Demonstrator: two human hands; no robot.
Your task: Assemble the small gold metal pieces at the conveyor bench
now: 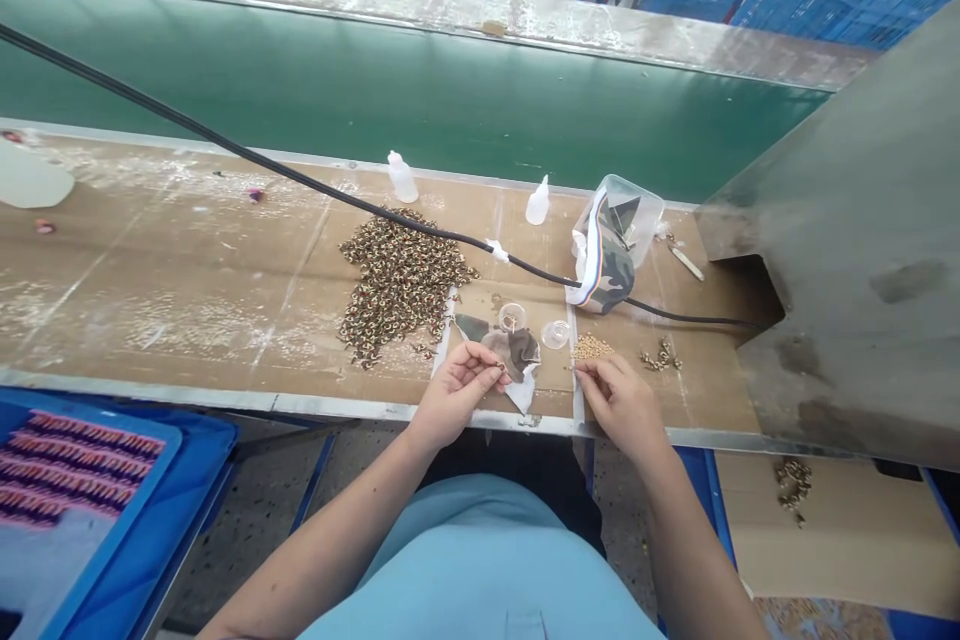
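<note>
My left hand [459, 388] is closed in a pinch over a camouflage cloth [521, 352]; a tiny dark piece seems to show at its fingertips, too small to name. My right hand [621, 402] is also pinched, its fingertips at the near edge of a small heap of tan beads [592, 347]. Whatever it holds is hidden. Beyond the cloth sit a small clear round dish [512, 317] and another clear dish [556, 334]. Left of my hands spreads a large pile of small shiny gold-and-dark pieces [401, 280]. A few similar pieces [661, 356] lie to the right.
A black cable [322, 188] crosses above the cardboard-covered bench [187, 290]. Two white squeeze bottles [403, 178] and a clear tub [637, 195] with camouflage cloth stand at the back. A grey metal panel [862, 270] rises at right. A blue tray [161, 480] is lower left.
</note>
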